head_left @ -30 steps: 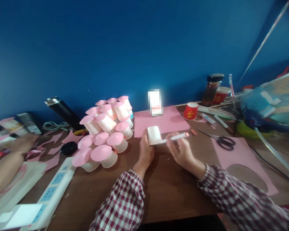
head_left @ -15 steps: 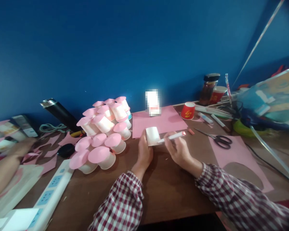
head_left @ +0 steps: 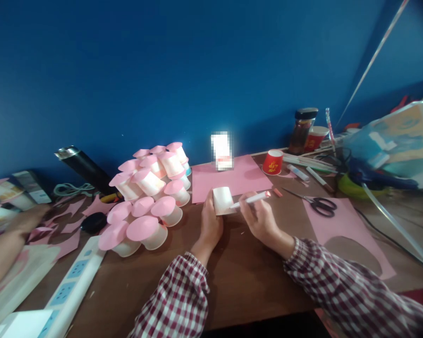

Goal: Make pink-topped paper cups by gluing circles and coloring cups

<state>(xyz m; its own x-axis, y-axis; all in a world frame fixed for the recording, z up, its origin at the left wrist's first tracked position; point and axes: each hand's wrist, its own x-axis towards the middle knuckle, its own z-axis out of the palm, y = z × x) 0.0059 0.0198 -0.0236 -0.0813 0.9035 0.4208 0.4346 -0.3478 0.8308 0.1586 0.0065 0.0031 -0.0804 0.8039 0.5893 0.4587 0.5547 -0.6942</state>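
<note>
Holding the white cup [head_left: 223, 201] clamped in the left hand [head_left: 212, 221], above the worktop [head_left: 246, 291], between its front edge and the pink sheet [head_left: 246, 174] near the back edge. Gripping the white marker [head_left: 258, 197] in the right hand [head_left: 262, 221], tip-first toward the cup's side; cannot tell whether touching. Seemingly at a marking step, probably calling for a steady cup and light, controlled strokes.

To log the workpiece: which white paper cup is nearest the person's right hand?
The plain white paper cup held in the left hand; the white cups topped with pink paper cones sit grouped farther left.
</note>
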